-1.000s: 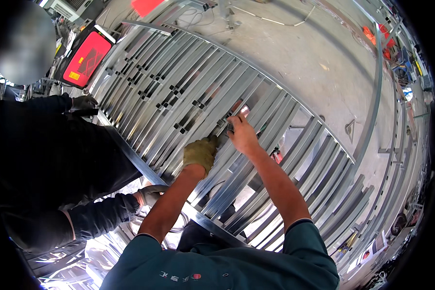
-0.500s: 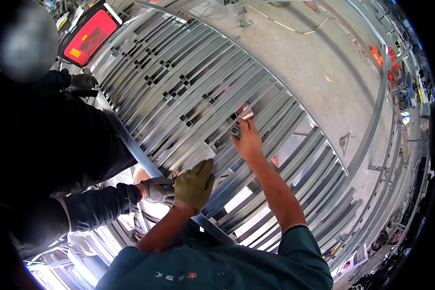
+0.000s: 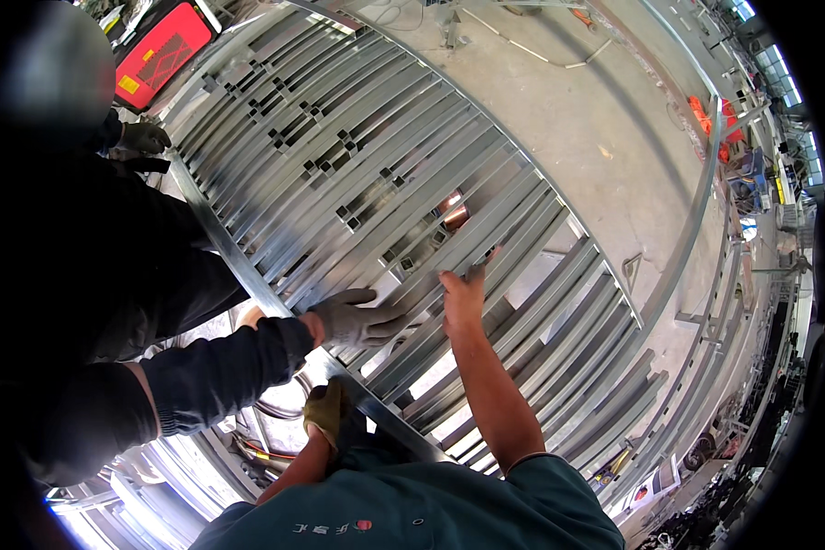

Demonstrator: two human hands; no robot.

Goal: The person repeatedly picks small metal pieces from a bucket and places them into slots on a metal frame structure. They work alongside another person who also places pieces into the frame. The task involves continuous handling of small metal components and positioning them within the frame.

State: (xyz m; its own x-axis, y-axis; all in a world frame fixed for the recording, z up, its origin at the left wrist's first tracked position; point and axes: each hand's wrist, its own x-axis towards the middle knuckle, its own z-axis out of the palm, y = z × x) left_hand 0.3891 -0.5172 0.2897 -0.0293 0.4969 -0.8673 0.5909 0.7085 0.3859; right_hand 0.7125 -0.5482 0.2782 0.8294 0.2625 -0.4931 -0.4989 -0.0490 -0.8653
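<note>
A large panel of parallel grey metal bars [image 3: 412, 197] lies across the view, edged on the near side by a metal rail [image 3: 234, 259]. My bare right hand [image 3: 463, 298] is over the bars right of centre, thumb and fingers closed about one bar. Beside the rail, my left hand [image 3: 325, 408] in an olive work glove is curled; whatever its fingers hold is hidden. Short square tube pieces [image 3: 401, 266] sit between the bars just ahead of my right hand. A co-worker's grey-gloved hand [image 3: 353, 321] stretches over the bars between my hands.
To my left stands a co-worker in dark clothes, whose other gloved hand [image 3: 145, 137] is by the panel's far left end. Behind it is a red and black case [image 3: 167, 55]. Cables [image 3: 280, 399] run below the rail. A long metal rail [image 3: 701, 220] stretches along the right.
My right hand has come back from a short tube piece, which stays between the bars. My left hand has drawn back to the rail. The co-worker's near hand has reached further over the bars.
</note>
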